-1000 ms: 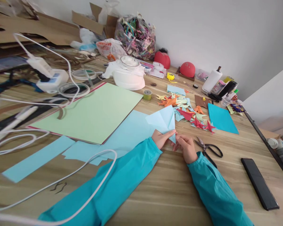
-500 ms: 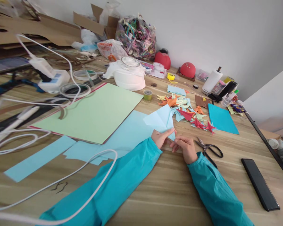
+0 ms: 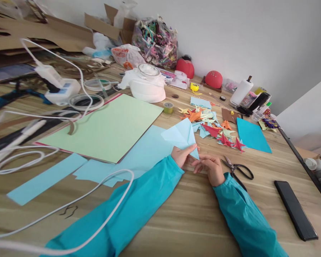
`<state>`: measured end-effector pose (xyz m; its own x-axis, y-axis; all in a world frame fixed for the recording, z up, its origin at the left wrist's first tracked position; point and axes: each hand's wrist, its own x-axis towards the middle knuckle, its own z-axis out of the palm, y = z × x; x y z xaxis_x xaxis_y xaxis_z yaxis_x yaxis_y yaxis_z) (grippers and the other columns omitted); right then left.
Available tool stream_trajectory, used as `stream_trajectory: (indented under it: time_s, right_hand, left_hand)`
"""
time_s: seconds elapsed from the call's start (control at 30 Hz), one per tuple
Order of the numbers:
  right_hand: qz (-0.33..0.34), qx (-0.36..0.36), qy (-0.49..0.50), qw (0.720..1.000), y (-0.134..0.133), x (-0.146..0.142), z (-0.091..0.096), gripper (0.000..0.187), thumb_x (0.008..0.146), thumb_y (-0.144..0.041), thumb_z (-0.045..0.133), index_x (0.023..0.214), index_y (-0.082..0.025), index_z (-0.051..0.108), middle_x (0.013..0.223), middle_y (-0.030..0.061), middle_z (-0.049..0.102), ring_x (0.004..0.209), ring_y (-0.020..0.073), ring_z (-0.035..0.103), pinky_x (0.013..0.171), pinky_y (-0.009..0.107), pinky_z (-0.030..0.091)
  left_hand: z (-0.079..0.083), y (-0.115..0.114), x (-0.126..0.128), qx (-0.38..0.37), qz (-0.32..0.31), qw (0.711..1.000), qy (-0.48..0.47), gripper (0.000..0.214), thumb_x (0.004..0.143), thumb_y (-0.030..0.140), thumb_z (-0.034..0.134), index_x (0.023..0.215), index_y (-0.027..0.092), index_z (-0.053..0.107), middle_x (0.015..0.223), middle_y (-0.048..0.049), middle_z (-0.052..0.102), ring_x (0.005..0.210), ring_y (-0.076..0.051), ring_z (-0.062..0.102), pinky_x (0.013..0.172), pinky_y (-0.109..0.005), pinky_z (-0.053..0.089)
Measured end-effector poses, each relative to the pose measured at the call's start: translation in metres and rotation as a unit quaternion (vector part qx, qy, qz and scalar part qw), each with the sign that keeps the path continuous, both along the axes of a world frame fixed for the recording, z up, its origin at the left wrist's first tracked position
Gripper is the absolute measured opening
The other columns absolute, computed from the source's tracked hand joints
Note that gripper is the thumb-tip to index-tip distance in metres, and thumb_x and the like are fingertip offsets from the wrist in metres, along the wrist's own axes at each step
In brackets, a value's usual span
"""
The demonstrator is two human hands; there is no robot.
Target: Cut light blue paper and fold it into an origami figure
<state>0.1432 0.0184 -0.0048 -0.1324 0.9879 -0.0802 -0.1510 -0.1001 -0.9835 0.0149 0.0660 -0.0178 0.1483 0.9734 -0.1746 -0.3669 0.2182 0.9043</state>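
Note:
My left hand (image 3: 182, 154) pinches a light blue folded paper (image 3: 180, 132) near its lower right corner, with the thumb on top. Creases run through the paper, and its wide part points away from me. Just right of its lower tip is my right hand (image 3: 210, 167), fingers stretched out and loosely apart, with nothing seen in them; whether a fingertip touches the tip is hard to tell. Beyond the hands lies a pile of folded paper cranes (image 3: 208, 125) in red, orange, yellow, green and blue. Black-handled scissors (image 3: 237, 169) rest close to my right hand.
Light blue sheets (image 3: 141, 153) lie partly under a pale green sheet (image 3: 104, 128) at left. A white cable (image 3: 104, 180) loops over my left sleeve. A black phone (image 3: 295, 210) lies at right, a bright blue sheet (image 3: 253, 135) farther back, and a thread spool (image 3: 168, 107) behind the paper.
The fingers of my right hand have loosened from a pinch at the paper's tip and stretched out. My left hand keeps its hold on the paper.

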Motion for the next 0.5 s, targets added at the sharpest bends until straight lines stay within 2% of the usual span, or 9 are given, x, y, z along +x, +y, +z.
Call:
stream_trajectory:
  time_s: [0.1,0.23,0.37,0.5]
  right_hand:
    - [-0.004,0.005,-0.027,1.0,-0.0001,-0.0021,0.0006,0.026,0.073,-0.041,0.064,0.069,-0.016,0.069,0.063,0.004,0.07,0.044,0.0122,0.059,0.048,0.023,0.045]
    - [-0.001,0.01,-0.068,0.998,0.0005,-0.0054,0.0018,0.033,0.07,-0.047,0.069,0.059,-0.016,0.064,0.057,0.0025,0.067,0.043,0.0108,0.058,0.045,0.021,0.044]
    - [-0.044,0.01,-0.058,0.997,0.0016,-0.0051,0.0023,0.035,0.07,-0.05,0.069,0.06,-0.017,0.062,0.054,0.0011,0.066,0.04,0.0098,0.056,0.043,0.021,0.043]
    - [-0.061,0.001,-0.048,0.997,0.0017,-0.0042,0.0026,0.035,0.07,-0.05,0.068,0.063,-0.017,0.06,0.054,0.001,0.066,0.038,0.0096,0.055,0.041,0.02,0.041]
  left_hand:
    - [0.0043,-0.0035,-0.0001,0.021,-0.009,1.0,0.021,0.036,0.062,0.048,0.074,0.066,0.013,0.069,0.058,-0.0035,0.065,0.047,-0.013,0.056,0.043,-0.024,0.044]
    - [0.0093,-0.0065,-0.0006,0.072,-0.051,0.994,0.068,0.034,0.064,0.048,0.072,0.064,0.014,0.07,0.056,-0.0043,0.065,0.052,-0.015,0.058,0.047,-0.025,0.046]
    - [0.0093,-0.0041,-0.0017,0.082,-0.038,0.994,0.06,0.026,0.054,0.039,0.078,0.056,0.015,0.068,0.054,-0.0013,0.064,0.054,-0.014,0.056,0.053,-0.025,0.047]
    - [0.009,-0.002,-0.0027,0.067,-0.029,0.996,0.052,0.023,0.047,0.033,0.081,0.057,0.016,0.069,0.055,-0.0001,0.065,0.055,-0.014,0.057,0.057,-0.026,0.048]
